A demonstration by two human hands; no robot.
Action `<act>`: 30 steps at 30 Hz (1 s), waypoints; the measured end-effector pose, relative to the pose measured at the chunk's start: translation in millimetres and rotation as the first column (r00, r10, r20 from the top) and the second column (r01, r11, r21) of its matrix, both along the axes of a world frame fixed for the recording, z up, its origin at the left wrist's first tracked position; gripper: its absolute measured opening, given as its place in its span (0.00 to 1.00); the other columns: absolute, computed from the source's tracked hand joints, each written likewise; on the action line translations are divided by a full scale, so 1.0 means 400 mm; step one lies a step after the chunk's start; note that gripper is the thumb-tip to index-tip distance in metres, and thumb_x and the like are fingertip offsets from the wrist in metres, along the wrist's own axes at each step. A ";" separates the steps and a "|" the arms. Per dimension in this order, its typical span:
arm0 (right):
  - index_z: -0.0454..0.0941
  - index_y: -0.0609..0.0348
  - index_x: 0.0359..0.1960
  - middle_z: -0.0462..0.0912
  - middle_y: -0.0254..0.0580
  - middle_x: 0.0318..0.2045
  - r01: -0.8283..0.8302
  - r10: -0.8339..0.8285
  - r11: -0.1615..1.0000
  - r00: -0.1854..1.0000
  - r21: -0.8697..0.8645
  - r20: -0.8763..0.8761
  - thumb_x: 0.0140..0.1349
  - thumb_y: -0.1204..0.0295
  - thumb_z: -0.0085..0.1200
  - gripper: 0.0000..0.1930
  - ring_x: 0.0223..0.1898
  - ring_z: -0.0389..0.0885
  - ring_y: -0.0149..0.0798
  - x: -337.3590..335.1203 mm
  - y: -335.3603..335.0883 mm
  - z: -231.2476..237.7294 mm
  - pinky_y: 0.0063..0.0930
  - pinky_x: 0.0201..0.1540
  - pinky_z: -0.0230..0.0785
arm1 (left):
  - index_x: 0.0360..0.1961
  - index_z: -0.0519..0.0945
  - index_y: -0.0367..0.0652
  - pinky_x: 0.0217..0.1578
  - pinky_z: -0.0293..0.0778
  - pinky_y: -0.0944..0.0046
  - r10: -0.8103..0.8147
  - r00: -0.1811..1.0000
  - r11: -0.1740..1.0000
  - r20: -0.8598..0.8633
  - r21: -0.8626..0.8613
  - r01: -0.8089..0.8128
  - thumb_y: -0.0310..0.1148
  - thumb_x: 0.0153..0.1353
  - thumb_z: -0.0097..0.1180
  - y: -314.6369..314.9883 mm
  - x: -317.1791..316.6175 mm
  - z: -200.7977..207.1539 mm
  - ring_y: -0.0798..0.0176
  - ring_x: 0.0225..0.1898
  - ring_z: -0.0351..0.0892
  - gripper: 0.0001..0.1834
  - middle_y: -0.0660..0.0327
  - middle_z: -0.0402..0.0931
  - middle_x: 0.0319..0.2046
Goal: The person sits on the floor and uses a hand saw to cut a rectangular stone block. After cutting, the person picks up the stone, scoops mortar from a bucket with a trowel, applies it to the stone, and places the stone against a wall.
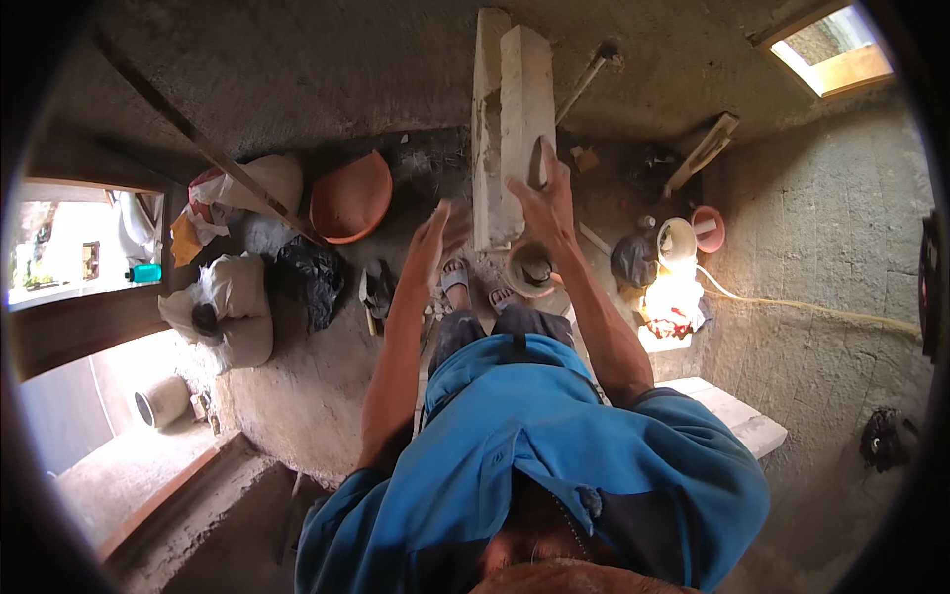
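Two long pale slabs, like rough planks or blocks coated in plaster, stand side by side in front of me. My right hand (546, 203) is at the side of the right slab (524, 104), thumb and fingers spread, touching it or very close. A dark narrow patch shows between its fingers; I cannot tell whether it is shadow. My left hand (435, 236) is raised to the left of the left slab (485, 213), apart from it. Its fingers are stretched out and slightly blurred, with nothing in them. Below the right hand is a round bucket (529, 269) with something inside.
At left lie a reddish basin (351, 198), white sacks (237, 312) and a black plastic bag (313, 282). Rightward are a pale bucket (677, 241), a pink bucket (709, 228) and a yellowish cable (811, 305). A white board (727, 414) lies beside me. A pole (188, 129) leans on the far wall.
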State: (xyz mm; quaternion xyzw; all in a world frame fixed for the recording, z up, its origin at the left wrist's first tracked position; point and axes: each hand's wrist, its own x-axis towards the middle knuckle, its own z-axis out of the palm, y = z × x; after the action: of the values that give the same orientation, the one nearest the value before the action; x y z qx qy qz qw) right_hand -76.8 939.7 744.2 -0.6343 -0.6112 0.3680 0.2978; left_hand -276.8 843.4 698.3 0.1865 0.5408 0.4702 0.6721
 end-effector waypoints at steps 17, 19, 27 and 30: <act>0.56 0.39 0.78 0.66 0.65 0.65 -0.015 -0.036 0.996 0.851 0.093 0.524 0.56 0.48 0.64 0.48 0.59 0.76 0.68 -0.233 0.569 -0.183 0.58 0.54 0.75 | 0.60 0.79 0.43 0.46 0.75 0.55 0.241 0.917 0.727 -0.319 -0.567 -0.388 0.57 0.69 0.55 -0.734 -0.495 -0.547 0.56 0.47 0.82 0.31 0.56 0.83 0.49; 0.55 0.38 0.78 0.65 0.65 0.66 -0.008 -0.034 0.997 0.855 0.078 0.518 0.56 0.46 0.65 0.49 0.61 0.76 0.69 -0.222 0.575 -0.204 0.58 0.57 0.75 | 0.63 0.76 0.42 0.49 0.74 0.53 0.214 0.936 0.798 -0.280 -0.503 -0.333 0.59 0.68 0.55 -0.738 -0.469 -0.561 0.54 0.50 0.81 0.34 0.55 0.81 0.52; 0.56 0.60 0.77 0.73 0.67 0.65 -0.201 0.184 0.980 0.887 -0.004 0.423 0.49 0.36 0.68 0.60 0.65 0.75 0.61 -0.173 0.636 -0.166 0.49 0.63 0.73 | 0.64 0.76 0.42 0.48 0.74 0.55 0.077 0.972 0.847 -0.223 -0.500 -0.181 0.59 0.68 0.56 -0.593 -0.422 -0.574 0.57 0.50 0.81 0.35 0.55 0.81 0.53; 0.60 0.63 0.74 0.78 0.64 0.61 -0.162 0.113 0.984 0.895 0.078 0.432 0.48 0.35 0.68 0.59 0.64 0.76 0.58 -0.169 0.623 -0.181 0.47 0.63 0.74 | 0.64 0.76 0.42 0.49 0.73 0.56 0.085 0.975 0.872 -0.204 -0.459 -0.172 0.59 0.68 0.56 -0.569 -0.442 -0.580 0.57 0.50 0.81 0.35 0.55 0.81 0.53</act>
State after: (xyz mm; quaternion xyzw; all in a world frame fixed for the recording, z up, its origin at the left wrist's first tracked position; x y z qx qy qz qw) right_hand -144.4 1188.8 672.0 -0.6369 -0.7243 0.2059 0.1653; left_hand -453.7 616.0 466.1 0.0212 0.7080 0.3490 0.6136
